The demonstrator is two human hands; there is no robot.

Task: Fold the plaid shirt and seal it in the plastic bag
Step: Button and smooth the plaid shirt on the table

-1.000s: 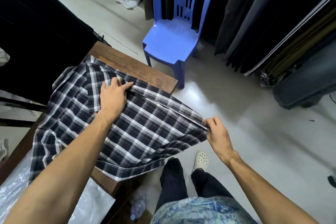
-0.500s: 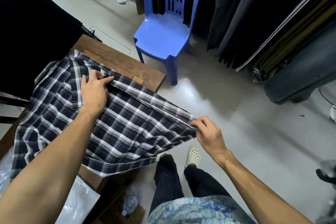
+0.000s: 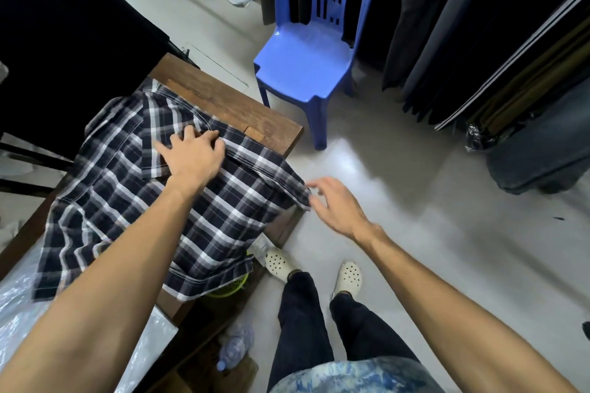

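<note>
Standing at the wooden bench (image 3: pixel 230 105), a person leans over with both bare arms out. Pale floor all round; dark garments hang along the far side.

Plaid shirt (image 3: pixel 127 195), navy and white check, lies spread over most of the bench top, wrinkled. Its right-hand portion runs past the bench edge and hangs off toward the floor; one corner juts out there. Bare wood shows only at the far corner of the bench.

Blue plastic chair (image 3: pixel 303 67) stands on the floor beyond the bench, close to that far corner but not touching it.

Plastic bag (image 3: pixel 19 306), clear and crinkled, lies at the near left of the bench, with the shirt's lower edge just beside or over it; cannot tell which. More clear plastic droops over the near bench edge.

Left hand (image 3: pixel 194 158): palm down, fingers spread a little, pressed flat on the shirt near the collar end, pinning cloth to the bench.

Right hand (image 3: pixel 335 204): off the bench, fingers apart and loosely curved, empty. Its fingertips sit just beside the jutting shirt corner; blur there, so contact is unclear, but nothing is pinched.

Water bottle (image 3: pixel 234 349) lies below the bench. Two pale perforated clogs on the floor.
</note>
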